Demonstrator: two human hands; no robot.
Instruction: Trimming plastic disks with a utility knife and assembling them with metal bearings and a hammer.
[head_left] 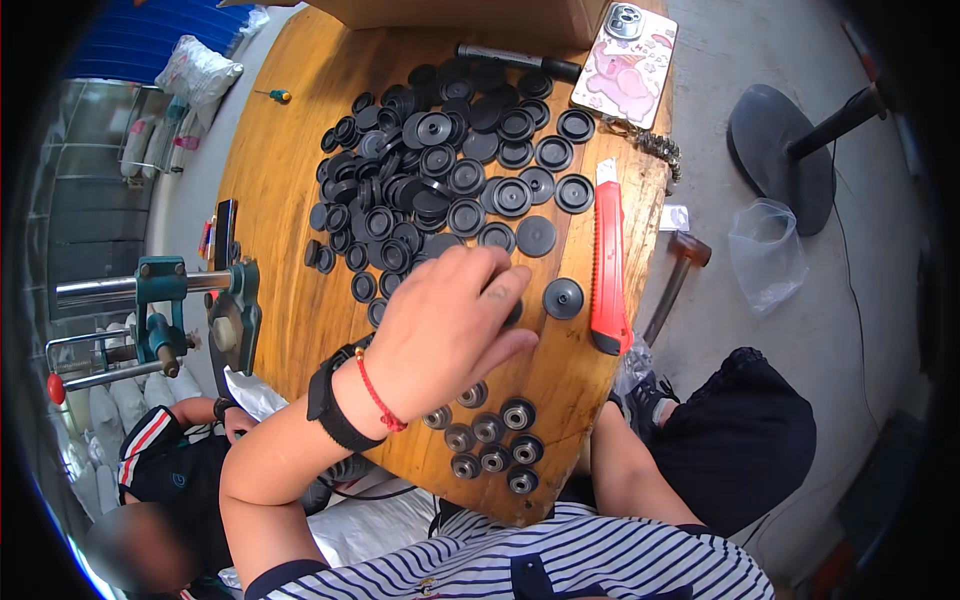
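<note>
My left hand (445, 315) reaches over the wooden table, fingers bent and thumb held off from them. The edge of a black round cap (514, 313) shows between thumb and forefinger, within the grip; the fingertips are partly hidden. Beyond the hand spreads a heap of black round plastic caps (466, 176), some ridged and some flat. One loose cap (563, 298) lies just right of my fingers. Nearer me stand several small black rollers with metal bearings (494, 457) in their middles. My right forearm (630, 470) runs to the table's near right edge, which hides that hand.
A red utility knife (609, 270), a phone in a patterned case (627, 70) and a black marker (515, 60) edge the wooden table (290, 200). A cardboard box (470, 14) stands behind. Left is a green metal press (160, 310); a person (180, 460) sits nearby. A hammer (680, 270) is right.
</note>
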